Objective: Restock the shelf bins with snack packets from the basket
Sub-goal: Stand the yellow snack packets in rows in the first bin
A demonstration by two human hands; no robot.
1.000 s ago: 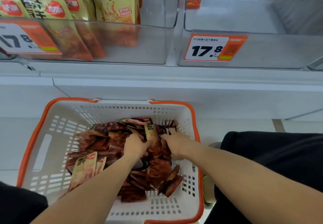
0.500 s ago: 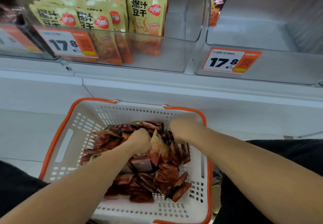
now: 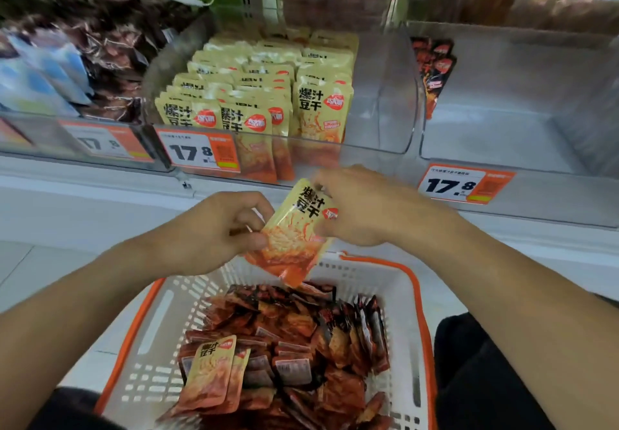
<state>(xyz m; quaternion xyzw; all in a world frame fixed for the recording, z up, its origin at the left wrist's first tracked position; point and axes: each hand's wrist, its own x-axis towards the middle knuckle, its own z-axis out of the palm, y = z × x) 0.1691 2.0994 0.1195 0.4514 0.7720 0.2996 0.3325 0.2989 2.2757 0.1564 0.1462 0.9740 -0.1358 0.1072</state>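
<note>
Both hands now lifting out of basket (image 3: 422, 299): left hand (image 3: 214, 232) and right hand (image 3: 365, 208) fingers pinching one yellow packet (image 3: 294, 228), holding it above basket, below yellow bin (image 3: 378, 107); placing likely next

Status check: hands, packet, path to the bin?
Both hands, left and right, grip one yellow packet above the basket. Yellow bin ahead, nothing blocking.
</note>
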